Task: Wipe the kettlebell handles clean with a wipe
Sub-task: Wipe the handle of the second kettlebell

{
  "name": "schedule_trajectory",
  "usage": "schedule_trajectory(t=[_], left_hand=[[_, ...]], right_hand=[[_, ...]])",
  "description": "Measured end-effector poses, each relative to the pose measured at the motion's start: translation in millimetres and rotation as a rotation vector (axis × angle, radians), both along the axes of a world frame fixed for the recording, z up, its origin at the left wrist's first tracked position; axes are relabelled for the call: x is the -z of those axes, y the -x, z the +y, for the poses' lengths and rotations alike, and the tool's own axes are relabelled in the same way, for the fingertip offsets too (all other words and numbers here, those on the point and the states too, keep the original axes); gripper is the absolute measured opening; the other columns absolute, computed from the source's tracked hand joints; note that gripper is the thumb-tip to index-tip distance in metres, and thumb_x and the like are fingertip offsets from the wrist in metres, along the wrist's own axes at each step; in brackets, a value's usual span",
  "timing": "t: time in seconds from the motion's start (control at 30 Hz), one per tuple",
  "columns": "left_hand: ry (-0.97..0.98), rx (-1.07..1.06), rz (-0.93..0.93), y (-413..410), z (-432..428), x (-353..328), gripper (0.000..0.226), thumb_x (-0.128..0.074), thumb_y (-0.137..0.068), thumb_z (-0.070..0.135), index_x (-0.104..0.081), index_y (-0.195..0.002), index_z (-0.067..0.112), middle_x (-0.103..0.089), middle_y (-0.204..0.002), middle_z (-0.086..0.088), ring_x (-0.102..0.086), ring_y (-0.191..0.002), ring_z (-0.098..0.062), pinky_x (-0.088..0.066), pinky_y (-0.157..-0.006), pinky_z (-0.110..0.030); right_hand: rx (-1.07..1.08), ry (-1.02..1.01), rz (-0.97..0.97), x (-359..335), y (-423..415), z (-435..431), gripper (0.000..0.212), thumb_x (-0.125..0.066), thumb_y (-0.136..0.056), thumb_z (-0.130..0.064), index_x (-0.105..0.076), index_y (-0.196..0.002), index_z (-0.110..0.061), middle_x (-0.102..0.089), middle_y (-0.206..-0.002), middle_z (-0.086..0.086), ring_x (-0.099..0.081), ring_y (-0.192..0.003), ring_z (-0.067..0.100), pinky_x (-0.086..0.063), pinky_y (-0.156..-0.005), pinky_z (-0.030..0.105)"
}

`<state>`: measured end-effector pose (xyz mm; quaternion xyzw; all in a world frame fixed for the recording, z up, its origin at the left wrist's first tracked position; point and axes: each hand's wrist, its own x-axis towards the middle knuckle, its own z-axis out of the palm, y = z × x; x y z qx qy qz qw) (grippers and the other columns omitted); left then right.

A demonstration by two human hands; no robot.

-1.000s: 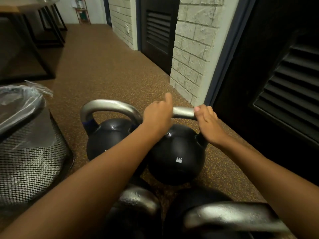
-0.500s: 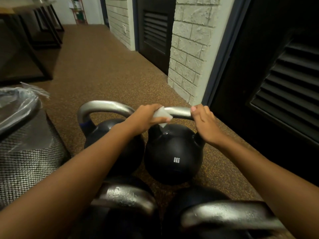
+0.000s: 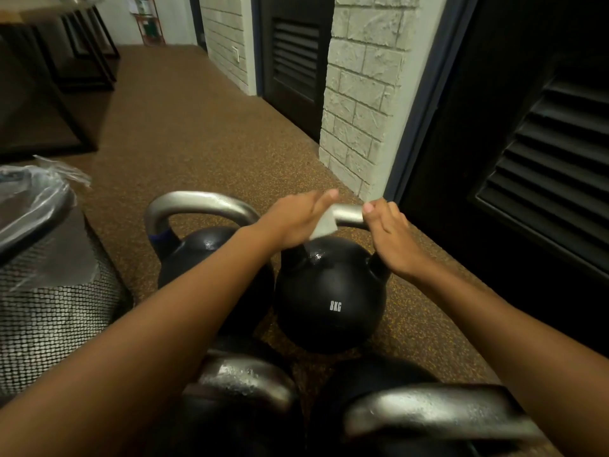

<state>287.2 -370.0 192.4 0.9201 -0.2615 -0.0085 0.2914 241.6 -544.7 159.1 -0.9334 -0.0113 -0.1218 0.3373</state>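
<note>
A black kettlebell [image 3: 329,298] (marked 8KG) stands upright on the floor [image 3: 197,143], a white wipe [image 3: 324,225] folded over its steel handle [image 3: 349,216]. A second kettlebell [image 3: 211,249] stands just left; two nearer kettlebells [image 3: 244,384] are blurred.

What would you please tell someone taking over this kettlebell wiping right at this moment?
The left hand holds the wipe against the handle of the 8KG kettlebell, towards its left end.
The right hand grips the handle's right end.
The neighbouring kettlebell stands to the left; two nearer kettlebells are close to the camera.
Done: wiping under way on this handle; whether the others are clean cannot be told.
Left: finish this handle, including under the right hand, then any unwiped ones.
</note>
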Motion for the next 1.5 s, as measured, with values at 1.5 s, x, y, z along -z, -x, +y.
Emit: schedule_trajectory(t=[1.5], left_hand=[[-0.369, 0.105, -0.356, 2.7, -24.8, -0.7, 0.039, -0.02, -0.102, 0.03, -0.044, -0.128, 0.013, -0.054, -0.126, -0.011, -0.051, -0.115, -0.028, -0.034, -0.098, -0.041]], right_hand=[[-0.051, -0.037, 0.024, -2.6, -2.2, -6.1, 0.036, -0.021, -0.099, -0.043, -0.045, -0.099, -0.016, -0.043, -0.103, 0.003, -0.042, -0.102, 0.021, -0.038, -0.09, 0.038]])
